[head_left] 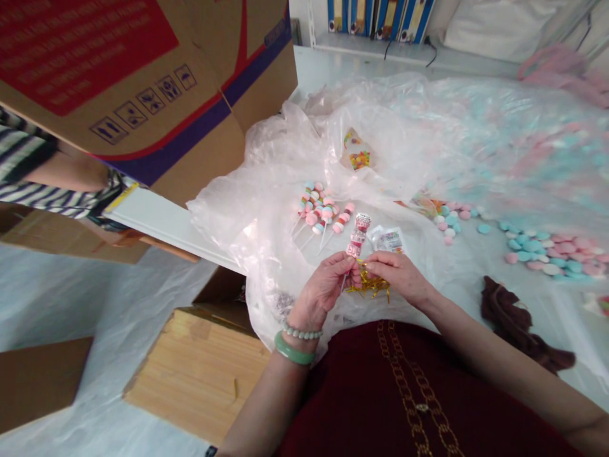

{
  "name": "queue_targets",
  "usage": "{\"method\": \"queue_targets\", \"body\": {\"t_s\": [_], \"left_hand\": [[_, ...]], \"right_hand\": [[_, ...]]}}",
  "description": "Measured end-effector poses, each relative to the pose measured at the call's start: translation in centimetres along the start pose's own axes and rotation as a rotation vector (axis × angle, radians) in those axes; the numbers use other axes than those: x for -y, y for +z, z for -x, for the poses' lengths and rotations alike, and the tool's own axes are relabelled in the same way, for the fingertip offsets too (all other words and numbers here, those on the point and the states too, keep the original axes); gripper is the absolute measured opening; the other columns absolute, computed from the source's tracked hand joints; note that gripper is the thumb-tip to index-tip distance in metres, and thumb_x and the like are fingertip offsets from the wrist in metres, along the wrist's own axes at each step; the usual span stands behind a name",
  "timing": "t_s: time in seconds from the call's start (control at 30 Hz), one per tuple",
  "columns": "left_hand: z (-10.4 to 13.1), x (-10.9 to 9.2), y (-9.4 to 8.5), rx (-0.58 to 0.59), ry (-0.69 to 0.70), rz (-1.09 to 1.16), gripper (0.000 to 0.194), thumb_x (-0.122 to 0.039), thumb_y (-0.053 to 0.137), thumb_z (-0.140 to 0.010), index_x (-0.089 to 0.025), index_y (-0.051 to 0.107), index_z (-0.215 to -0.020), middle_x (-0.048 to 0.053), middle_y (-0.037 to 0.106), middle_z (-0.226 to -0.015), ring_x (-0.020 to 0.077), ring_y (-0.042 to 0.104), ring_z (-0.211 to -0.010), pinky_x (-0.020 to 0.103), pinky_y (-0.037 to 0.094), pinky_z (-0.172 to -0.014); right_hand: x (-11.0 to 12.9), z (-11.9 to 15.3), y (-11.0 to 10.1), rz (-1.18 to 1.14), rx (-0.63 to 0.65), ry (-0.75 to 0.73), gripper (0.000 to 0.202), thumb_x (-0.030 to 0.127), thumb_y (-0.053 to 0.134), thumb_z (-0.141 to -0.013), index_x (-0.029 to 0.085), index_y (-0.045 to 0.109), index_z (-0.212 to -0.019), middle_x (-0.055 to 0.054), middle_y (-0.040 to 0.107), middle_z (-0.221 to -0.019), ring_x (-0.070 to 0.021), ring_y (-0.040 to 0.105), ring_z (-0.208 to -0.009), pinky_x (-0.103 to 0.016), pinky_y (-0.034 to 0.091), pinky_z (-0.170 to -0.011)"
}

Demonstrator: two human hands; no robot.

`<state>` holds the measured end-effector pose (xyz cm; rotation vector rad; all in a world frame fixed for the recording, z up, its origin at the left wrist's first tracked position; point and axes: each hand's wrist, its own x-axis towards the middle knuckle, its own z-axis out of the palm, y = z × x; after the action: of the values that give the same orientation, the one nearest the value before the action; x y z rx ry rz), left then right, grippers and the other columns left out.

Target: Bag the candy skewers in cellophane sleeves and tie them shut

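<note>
My left hand (333, 279) is closed on the white stick of a candy skewer (359, 235), which stands tilted in a clear printed wrapper. Close beside it, my right hand (398, 271) pinches at a gold twist tie (361, 264) near the wrapper's lower end. Its fingertips partly hide the tie. Beneath both hands lies a pile of gold twist ties (373, 291). Just behind the wrapped skewer is a small stack of clear printed bags (387, 240). Several unwrapped candy skewers (320, 209), pink, white and blue, lie to the left with their sticks toward me.
Plastic sheeting (280, 165) covers the table. Loose pink, blue and white candies (552, 251) lie at right, near a brown cloth (511, 317). A bag of colourful gummies (359, 155) sits farther back. A large carton (190, 127) stands at left, another person's arm (71, 170) beside it.
</note>
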<state>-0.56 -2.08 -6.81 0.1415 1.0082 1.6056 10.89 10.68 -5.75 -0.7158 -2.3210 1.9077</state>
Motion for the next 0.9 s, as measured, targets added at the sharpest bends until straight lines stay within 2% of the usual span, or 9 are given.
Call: {"method": "queue_targets", "body": {"t_s": [0.1, 0.2, 0.33, 0.43, 0.53, 0.7, 0.9], "left_hand": [[0.1, 0.0, 0.5, 0.009, -0.001, -0.023, 0.023, -0.031, 0.072, -0.072, -0.012, 0.058, -0.070, 0.000, 0.056, -0.061, 0.0091, 0.053, -0.054, 0.022, 0.044, -0.056], [0.1, 0.4, 0.3, -0.020, -0.017, -0.034, 0.024, -0.033, 0.071, -0.073, -0.013, 0.058, -0.075, -0.001, 0.056, -0.064, 0.0084, 0.053, -0.050, 0.021, 0.042, -0.049], [-0.3, 1.2, -0.5, -0.078, -0.015, -0.022, 0.025, -0.035, 0.068, -0.075, -0.014, 0.055, -0.075, -0.003, 0.055, -0.065, 0.0041, 0.042, -0.040, 0.018, 0.025, -0.035], [-0.8, 1.8, -0.6, -0.193, -0.035, 0.056, 0.021, -0.030, 0.066, -0.074, -0.014, 0.053, -0.071, -0.006, 0.047, -0.057, 0.0009, 0.030, -0.035, 0.017, 0.015, -0.033], [-1.1, 2.3, 0.1, -0.283, -0.062, 0.019, 0.018, -0.025, 0.065, -0.070, -0.015, 0.050, -0.068, -0.008, 0.041, -0.051, 0.0005, 0.024, -0.033, 0.018, 0.011, -0.033], [-1.1, 2.8, 1.6, -0.218, -0.047, -0.080, 0.023, -0.026, 0.066, -0.069, -0.016, 0.046, -0.065, -0.008, 0.039, -0.049, 0.0014, 0.024, -0.035, 0.018, 0.011, -0.034], [-1.2, 3.3, 1.3, -0.154, -0.024, -0.079, 0.031, -0.041, 0.067, -0.074, -0.015, 0.049, -0.070, -0.006, 0.044, -0.055, 0.0014, 0.027, -0.038, 0.018, 0.014, -0.036]], "right_hand": [[-0.3, -0.3, 0.4, -0.427, -0.004, 0.186, 0.014, 0.031, 0.065, -0.070, 0.018, 0.063, -0.069, 0.002, 0.058, -0.060, -0.0119, 0.048, -0.058, -0.026, 0.035, -0.060], [-1.0, -0.5, 0.7, -0.548, -0.017, 0.286, 0.014, 0.026, 0.071, -0.060, 0.016, 0.063, -0.067, 0.002, 0.059, -0.059, -0.0107, 0.047, -0.056, -0.025, 0.034, -0.059], [-1.5, -0.1, 0.6, -0.326, -0.044, 0.224, 0.010, 0.026, 0.068, -0.062, 0.016, 0.065, -0.064, 0.003, 0.058, -0.059, -0.0115, 0.047, -0.058, -0.026, 0.033, -0.059], [-1.1, 0.3, 0.5, -0.210, -0.172, 0.156, 0.007, 0.024, 0.066, -0.064, 0.017, 0.066, -0.063, 0.003, 0.058, -0.060, -0.0127, 0.048, -0.061, -0.026, 0.034, -0.060], [-0.5, 0.2, 0.9, -0.163, -0.276, 0.039, 0.006, 0.023, 0.064, -0.068, 0.019, 0.068, -0.066, 0.002, 0.062, -0.067, -0.0150, 0.054, -0.069, -0.027, 0.039, -0.066], [-0.8, -0.6, 2.0, 0.051, -0.320, -0.181, 0.015, 0.019, 0.056, -0.078, 0.022, 0.071, -0.074, -0.001, 0.065, -0.078, -0.0168, 0.058, -0.079, -0.029, 0.042, -0.076], [-2.2, -0.8, 1.9, 0.265, -0.349, -0.230, 0.024, 0.021, 0.050, -0.086, 0.025, 0.074, -0.087, -0.002, 0.062, -0.078, -0.0170, 0.058, -0.079, -0.029, 0.043, -0.073]]}}
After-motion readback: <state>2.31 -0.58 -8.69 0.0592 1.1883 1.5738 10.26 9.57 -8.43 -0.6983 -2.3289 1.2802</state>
